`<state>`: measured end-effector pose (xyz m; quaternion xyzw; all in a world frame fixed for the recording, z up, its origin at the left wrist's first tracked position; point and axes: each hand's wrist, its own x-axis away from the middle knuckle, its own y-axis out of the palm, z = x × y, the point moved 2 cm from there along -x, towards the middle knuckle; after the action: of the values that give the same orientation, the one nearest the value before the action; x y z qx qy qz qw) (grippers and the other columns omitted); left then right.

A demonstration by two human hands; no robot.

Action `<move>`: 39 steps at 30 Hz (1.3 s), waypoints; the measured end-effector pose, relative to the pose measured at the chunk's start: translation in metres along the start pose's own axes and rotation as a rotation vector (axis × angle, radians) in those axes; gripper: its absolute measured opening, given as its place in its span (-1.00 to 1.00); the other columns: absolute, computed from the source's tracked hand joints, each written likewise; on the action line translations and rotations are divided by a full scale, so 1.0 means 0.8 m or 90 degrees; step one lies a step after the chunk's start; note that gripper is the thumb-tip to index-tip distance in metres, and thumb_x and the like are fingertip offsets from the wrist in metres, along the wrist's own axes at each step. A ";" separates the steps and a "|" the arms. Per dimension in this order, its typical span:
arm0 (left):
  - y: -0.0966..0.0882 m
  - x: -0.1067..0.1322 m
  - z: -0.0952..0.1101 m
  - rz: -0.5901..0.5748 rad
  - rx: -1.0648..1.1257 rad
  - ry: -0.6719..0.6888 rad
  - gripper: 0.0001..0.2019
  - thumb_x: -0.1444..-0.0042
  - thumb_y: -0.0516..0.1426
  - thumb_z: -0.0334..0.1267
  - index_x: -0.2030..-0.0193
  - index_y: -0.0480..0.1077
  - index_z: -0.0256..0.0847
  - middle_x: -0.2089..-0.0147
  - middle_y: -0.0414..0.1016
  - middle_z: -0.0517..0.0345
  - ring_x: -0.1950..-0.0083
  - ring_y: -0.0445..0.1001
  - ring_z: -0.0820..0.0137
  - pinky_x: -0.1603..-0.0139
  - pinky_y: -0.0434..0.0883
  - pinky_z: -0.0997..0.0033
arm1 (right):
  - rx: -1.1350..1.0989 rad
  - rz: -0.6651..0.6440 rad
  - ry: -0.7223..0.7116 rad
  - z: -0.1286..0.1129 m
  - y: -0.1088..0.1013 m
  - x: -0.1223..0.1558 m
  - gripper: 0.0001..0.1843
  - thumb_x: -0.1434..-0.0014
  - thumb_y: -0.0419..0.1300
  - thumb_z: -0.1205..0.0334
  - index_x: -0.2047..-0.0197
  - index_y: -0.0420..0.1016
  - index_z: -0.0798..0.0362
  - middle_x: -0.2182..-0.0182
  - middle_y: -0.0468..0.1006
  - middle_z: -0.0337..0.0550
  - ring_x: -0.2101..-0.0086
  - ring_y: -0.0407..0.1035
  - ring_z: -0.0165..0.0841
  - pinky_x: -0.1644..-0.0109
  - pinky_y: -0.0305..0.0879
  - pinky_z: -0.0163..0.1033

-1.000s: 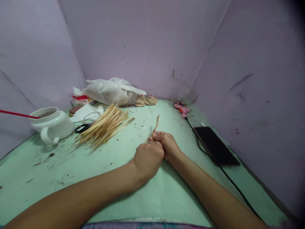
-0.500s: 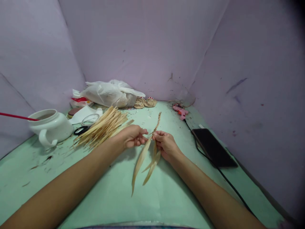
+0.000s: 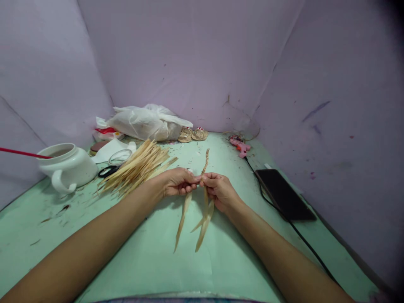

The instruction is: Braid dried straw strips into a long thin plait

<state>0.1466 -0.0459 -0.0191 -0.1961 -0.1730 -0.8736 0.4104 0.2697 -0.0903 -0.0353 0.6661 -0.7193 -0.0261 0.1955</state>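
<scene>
A thin braid of dried straw (image 3: 205, 160) runs away from me over the green table top (image 3: 151, 261), and its loose strips (image 3: 202, 223) hang down toward me. My left hand (image 3: 176, 182) and my right hand (image 3: 217, 187) meet where the braid ends. Both pinch the strips there, fingers closed. A loose bundle of straw strips (image 3: 139, 166) lies to the left of my left hand.
A white pot (image 3: 67, 166) with a red stick stands at the left. Scissors (image 3: 109, 170), a tape roll (image 3: 120, 156) and a plastic bag (image 3: 145, 122) lie behind the bundle. A pink glue gun (image 3: 240, 145), its cable and a dark phone (image 3: 284, 193) are at the right. Purple walls enclose the table.
A second ago my hands were bunched together over the braid. My left hand then pulled one strip out to the left, and it has come back in to the braid's end.
</scene>
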 end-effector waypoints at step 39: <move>0.009 0.005 0.002 0.057 -0.225 0.146 -0.90 0.23 0.06 -0.33 0.62 0.35 -0.32 0.81 -0.03 0.36 0.76 -0.13 0.63 0.73 -0.20 0.53 | 0.174 -0.056 -0.120 -0.011 -0.003 -0.002 -0.89 0.23 0.19 0.31 0.59 0.31 0.11 0.70 0.42 -0.24 0.61 0.28 -0.47 0.50 0.13 -0.38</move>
<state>0.1500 -0.0521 -0.0149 -0.1717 0.0398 -0.8878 0.4252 0.2751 -0.0873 -0.0287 0.7118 -0.7016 0.0010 0.0336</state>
